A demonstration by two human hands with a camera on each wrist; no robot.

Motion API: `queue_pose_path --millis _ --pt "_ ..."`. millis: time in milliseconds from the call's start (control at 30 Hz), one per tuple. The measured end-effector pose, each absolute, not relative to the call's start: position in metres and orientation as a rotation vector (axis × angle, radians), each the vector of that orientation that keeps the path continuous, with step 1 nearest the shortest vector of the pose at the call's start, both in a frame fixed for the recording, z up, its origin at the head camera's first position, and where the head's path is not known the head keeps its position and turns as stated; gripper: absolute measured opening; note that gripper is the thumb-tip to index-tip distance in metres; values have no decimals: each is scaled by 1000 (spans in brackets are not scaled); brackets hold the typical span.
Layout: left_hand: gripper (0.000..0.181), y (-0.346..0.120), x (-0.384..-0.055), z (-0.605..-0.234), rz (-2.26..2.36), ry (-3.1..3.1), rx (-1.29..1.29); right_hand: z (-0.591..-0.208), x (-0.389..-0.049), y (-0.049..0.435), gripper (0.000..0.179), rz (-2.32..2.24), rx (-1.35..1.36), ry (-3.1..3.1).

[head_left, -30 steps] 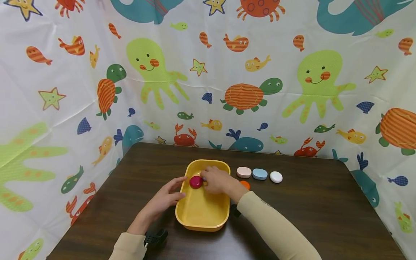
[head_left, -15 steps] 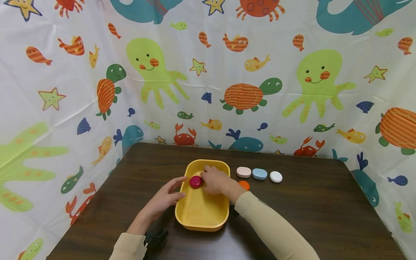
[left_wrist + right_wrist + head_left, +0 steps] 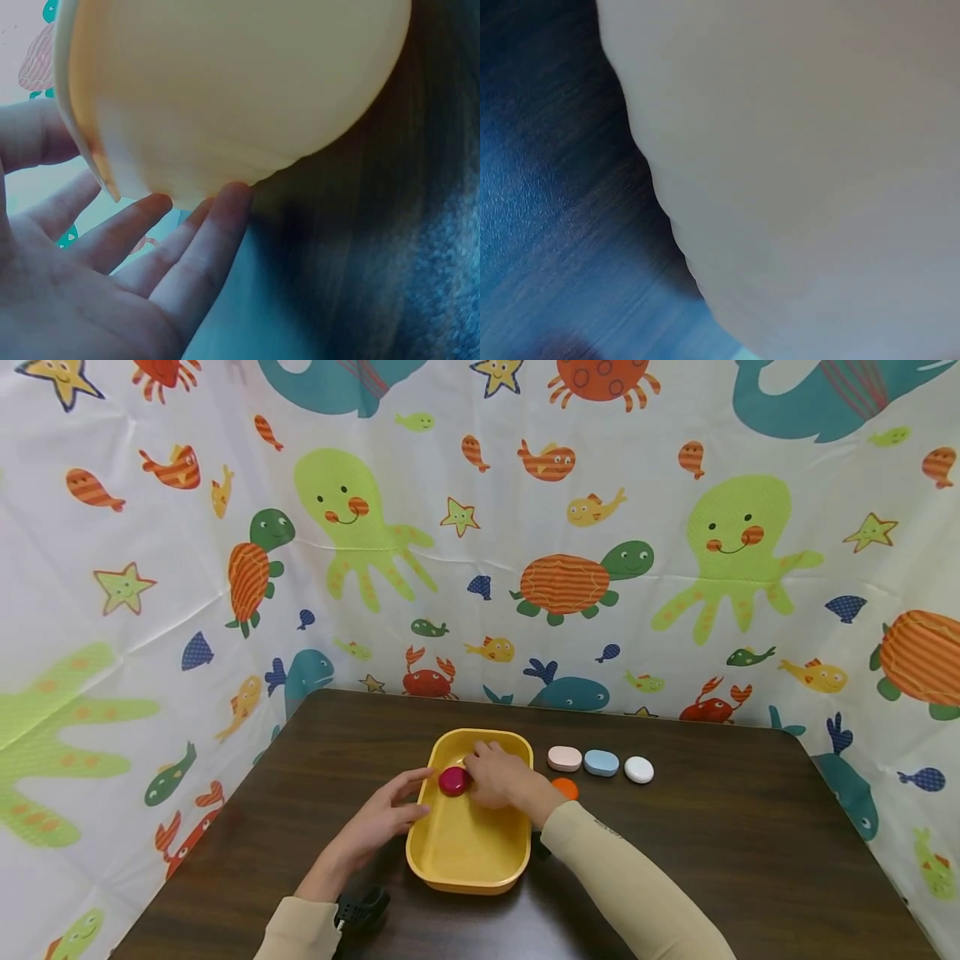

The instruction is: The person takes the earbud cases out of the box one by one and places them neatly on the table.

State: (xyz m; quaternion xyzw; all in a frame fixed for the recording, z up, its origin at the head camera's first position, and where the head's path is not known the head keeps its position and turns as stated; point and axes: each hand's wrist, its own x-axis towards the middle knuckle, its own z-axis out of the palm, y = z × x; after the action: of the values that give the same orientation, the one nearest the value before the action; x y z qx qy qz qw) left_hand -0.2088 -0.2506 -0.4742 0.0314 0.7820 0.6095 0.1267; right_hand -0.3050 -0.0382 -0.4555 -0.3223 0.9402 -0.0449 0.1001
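A yellow plastic tub [image 3: 468, 856] stands on the dark table, its outer wall filling much of both wrist views. My left hand [image 3: 386, 814] is at the tub's left side; its extended fingers [image 3: 202, 262] touch the outer wall, and one finger passes behind the rim. Inside the tub's far half lies a glossy dark-pink rounded piece [image 3: 453, 782], like a small soap bar or lidded case. Directly right of it, my right hand [image 3: 498, 777] reaches down with bent fingers. Its fingertips are hidden, so whether it holds anything cannot be seen.
Right of the tub, a pink oval piece [image 3: 565, 758], a blue oval piece [image 3: 602, 763] and a white round piece [image 3: 638, 770] form a row on the table [image 3: 720, 843]. An orange piece [image 3: 566, 789] is partly covered by my right forearm. A patterned curtain [image 3: 480, 535] hangs behind.
My right hand has shifted slightly left toward the dark-pink piece, and a small purplish bit seen by its fingers earlier is now covered. My left hand and the tub stay put.
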Motion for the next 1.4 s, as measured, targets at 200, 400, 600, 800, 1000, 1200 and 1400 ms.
queue_pose_path --millis 200,400,600,800,1000,1200,1400 --pt "61 -250 -210 -475 1774 2279 101 -455 -305 -37 42 -94 -968 2784" --pt "60 -248 -210 -474 1767 2287 84 -457 -305 -35 37 -92 -992 2783" --pt "59 -248 -211 -475 1764 2284 78 -461 -304 -32 36 -127 -971 2779" --pt "58 -247 -212 -475 1757 2285 75 -458 -302 -31 25 -150 -942 2746" --pt "58 -248 -211 -474 1755 2287 73 -452 -297 -32 20 -170 -935 2717" --pt "58 -249 -211 -474 1761 2282 88 -445 -294 -33 24 -207 -941 2731" --pt "59 -251 -212 -475 1757 2281 101 -439 -292 -28 25 -269 -940 2727"
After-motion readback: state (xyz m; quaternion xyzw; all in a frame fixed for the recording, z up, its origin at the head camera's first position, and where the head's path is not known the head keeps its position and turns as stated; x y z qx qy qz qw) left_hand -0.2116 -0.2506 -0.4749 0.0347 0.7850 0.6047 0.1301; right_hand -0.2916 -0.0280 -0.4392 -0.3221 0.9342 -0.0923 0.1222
